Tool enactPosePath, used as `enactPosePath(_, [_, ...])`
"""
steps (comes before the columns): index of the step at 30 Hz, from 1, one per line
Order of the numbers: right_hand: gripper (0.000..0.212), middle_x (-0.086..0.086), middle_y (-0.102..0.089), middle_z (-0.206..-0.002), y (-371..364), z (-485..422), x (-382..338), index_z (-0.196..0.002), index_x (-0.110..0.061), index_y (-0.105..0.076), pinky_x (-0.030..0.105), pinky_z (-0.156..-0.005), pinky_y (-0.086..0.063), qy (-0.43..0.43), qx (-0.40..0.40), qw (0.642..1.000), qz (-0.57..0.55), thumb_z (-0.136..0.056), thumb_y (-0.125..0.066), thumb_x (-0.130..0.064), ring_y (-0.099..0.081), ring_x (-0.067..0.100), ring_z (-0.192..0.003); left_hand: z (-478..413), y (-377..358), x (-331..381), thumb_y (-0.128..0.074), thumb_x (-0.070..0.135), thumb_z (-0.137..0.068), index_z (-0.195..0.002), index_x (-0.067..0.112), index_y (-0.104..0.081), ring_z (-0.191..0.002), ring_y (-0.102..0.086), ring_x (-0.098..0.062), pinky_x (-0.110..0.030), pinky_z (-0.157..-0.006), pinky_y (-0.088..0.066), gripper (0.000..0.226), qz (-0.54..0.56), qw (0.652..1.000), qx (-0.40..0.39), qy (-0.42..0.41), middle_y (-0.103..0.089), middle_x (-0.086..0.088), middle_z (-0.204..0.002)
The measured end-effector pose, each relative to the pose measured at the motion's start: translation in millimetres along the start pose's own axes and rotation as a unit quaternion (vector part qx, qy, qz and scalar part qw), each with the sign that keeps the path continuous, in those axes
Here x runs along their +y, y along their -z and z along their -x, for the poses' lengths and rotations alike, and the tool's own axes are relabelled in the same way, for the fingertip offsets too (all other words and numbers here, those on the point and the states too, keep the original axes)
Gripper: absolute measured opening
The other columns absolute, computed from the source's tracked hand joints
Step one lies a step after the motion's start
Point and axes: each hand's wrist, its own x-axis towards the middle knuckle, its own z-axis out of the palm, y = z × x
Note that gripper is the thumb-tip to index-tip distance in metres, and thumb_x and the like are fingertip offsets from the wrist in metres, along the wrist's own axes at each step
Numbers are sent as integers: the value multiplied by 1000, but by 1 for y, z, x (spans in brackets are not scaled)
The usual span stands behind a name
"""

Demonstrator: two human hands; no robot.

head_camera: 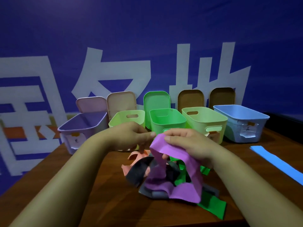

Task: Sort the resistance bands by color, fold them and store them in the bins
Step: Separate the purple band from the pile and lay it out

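Two hands up over a tangled pile of resistance bands (165, 181) on the brown worktop (101, 194). Right hand (188, 145) closed on the upper fold of a purple band (172, 154), thumb and fingers pinching it; left hand (131, 136) just beside, fingertips curled and meeting the same fold at its left edge, though how firm that hold is cannot be told. Purple band draped down from the hands in a loop, lower end lying on the near side of the pile. Beneath it: dark grey bands (139, 171), green bands (213, 205) spilling toward the near right, a salmon-pink band (137, 157) on the far left of the pile. Well apart to the right of the pile, one blue band (278, 163) laid flat. Behind the pile, five open bins in a row: lilac bin (82, 128), pale green bin (126, 117), bright green bin (167, 122), yellow-green bin (205, 122), light blue bin (242, 123). Lids (157, 100) propped upright behind the bins against a blue banner (147, 38) with large white characters.
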Motion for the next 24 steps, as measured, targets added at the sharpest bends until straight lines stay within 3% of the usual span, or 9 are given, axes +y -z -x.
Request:
enactPosePath(2, [19,20,-80,-100,-11,-7,-2,-113,-22,-80,36,-85,-58,12,3,999,-43,-107,-63,-20,-74,27,-89,11,-5,0,-50,52,-108,-100,19,-74,-68,-66,-10,-35,-66,-56,42,132,991,9,-8,-73,11,-74])
enactPosePath(4, [19,15,-81,-101,-21,-14,-6,-112,-26,-80,39,-89,-58,27,27,999,-39,-107,-63,-21,-75,24,-90,22,-6,-1,-51,44,-110,-106,12,-73,-70,-70,-14,-32,-65,-58,39,232,972,38,-9,-74,5,-77])
enactPosePath(7, [19,0,-82,-106,-34,-23,-10,-113,-29,-80,34,-91,-57,53,73,996,14,-106,-64,-24,-74,12,-93,35,-2,-6,-54,40,-109,-106,7,-74,-64,-69,-10,-20,-58,-54,39,265,960,94,1,-73,4,-71])
enactPosePath(12, [18,-12,-80,-105,-52,-33,-19,-113,-32,-80,27,-86,-53,80,75,993,50,-106,-64,-28,-69,5,-91,49,14,-12,-65,34,-105,-101,11,-81,-70,-74,-18,-21,-59,-55,27,276,950,148,11,-79,-13,-86])
enactPosePath(16, [16,-14,-71,-82,-63,-40,-22,-100,-25,-76,33,-79,-47,79,81,989,97,-104,-65,-36,-60,5,-77,55,25,-14,-65,32,-104,-101,18,-81,-67,-74,-16,-22,-63,-60,22,225,957,184,-8,-79,-6,-81])
enactPosePath(20, [23,-5,-65,-62,-68,-37,-29,-101,-22,-69,29,-57,-47,66,81,987,125,-105,-62,-43,-59,7,-51,57,32,-17,-58,33,-107,-107,21,-76,-71,-72,-10,-15,-63,-57,22,71,973,215,-42,-76,1,-82])
enactPosePath(22, [25,2,-72,-70,-70,-36,-33,-100,-24,-67,31,-58,-51,84,110,979,148,-102,-64,-49,-66,14,-53,59,36,-15,-56,32,-108,-107,22,-74,-73,-70,-5,-14,-64,-55,22,8,973,221,-69,-73,5,-83])
enactPosePath(24, [24,-1,-74,-83,-71,-36,-35,-100,-30,-66,26,-60,-52,120,157,962,190,-99,-67,-54,-69,9,-63,61,40,-11,-55,29,-109,-105,22,-73,-75,-69,-4,-15,-66,-55,20,-21,968,227,-104,-71,7,-82])
